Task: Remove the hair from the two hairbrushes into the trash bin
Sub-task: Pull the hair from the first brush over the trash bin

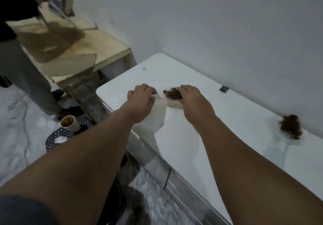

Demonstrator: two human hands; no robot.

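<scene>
On the floor off the tabletop's left edge stands a perforated trash bin (57, 138). The left hand (140, 96) grips the pink hairbrush (170, 96) by its handle near the far-left corner; the right hand (191, 98) pinches its brown hair. A second hair-filled hairbrush (291, 128) lies by the right edge.

The table (227, 137) is seen as smooth white plastic with a faint sheen. The pink hairbrush (170, 96) looks like smooth plastic, its bristles matted with coarse brown hair (the second hairbrush (290, 130) likewise). Bare, matt plywood is shown by the bench (90, 49).
</scene>
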